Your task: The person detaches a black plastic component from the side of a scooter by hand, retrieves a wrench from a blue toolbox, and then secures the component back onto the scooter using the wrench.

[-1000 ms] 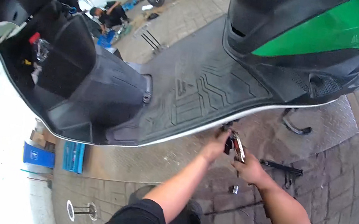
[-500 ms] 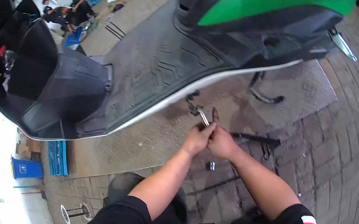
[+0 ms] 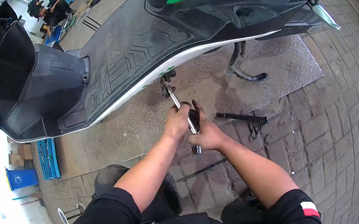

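Observation:
A long silver wrench (image 3: 175, 100) slants from a dark metal bracket (image 3: 165, 87) under the scooter's white lower edge down toward me. My left hand (image 3: 178, 120) is closed round the middle of its shaft. Just to the right, my right hand (image 3: 206, 132) grips the near part, thumb across it and index finger stretched out; its other fingers are partly hidden. A small silver cylinder (image 3: 198, 149) shows just below the right hand; I cannot tell whether it joins the wrench or lies on the ground. The scooter (image 3: 127, 58) has a black footboard and a green side panel.
A black stand-like bar (image 3: 241, 117) with a wire loop lies right of my hands. A curved black stand leg (image 3: 245, 74) reaches down beneath the scooter onto a metal plate (image 3: 288, 68). Blue tool case (image 3: 48, 159) and blue bin (image 3: 22, 179) stand lower left. People (image 3: 48, 11) crouch far left.
The view has shifted, so the scooter sits further left and up. My hands, close together before, are further apart along the wrench, and more of its shaft shows.

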Available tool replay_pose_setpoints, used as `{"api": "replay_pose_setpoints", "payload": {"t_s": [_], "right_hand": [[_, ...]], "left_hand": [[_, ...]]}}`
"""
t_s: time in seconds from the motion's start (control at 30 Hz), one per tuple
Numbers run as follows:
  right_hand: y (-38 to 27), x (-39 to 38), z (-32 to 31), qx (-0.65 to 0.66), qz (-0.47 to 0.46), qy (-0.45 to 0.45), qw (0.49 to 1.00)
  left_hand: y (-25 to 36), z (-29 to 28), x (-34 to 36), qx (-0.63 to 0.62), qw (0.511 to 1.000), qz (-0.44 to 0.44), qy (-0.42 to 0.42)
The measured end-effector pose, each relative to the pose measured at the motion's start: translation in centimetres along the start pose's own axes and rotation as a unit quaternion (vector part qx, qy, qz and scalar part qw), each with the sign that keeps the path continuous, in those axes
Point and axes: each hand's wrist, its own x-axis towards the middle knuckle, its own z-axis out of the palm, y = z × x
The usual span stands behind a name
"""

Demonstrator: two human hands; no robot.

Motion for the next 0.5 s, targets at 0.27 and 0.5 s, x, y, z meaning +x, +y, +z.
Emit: {"api": "replay_pose_setpoints", "payload": {"t_s": [0.27, 0.5], "right_hand": [[-0.4, -0.4, 0.4, -0.025, 0.005, -0.013, 1.0], [2.1, -0.4, 0.5, -0.069, -0.075, 0.033, 0.994]], "left_hand": [[-0.2, 0.7, -1.5, -0.042, 0.997, 0.03, -0.048], [-0.2, -0.4, -0.2, 0.016, 0.997, 0.06, -0.037]]}}
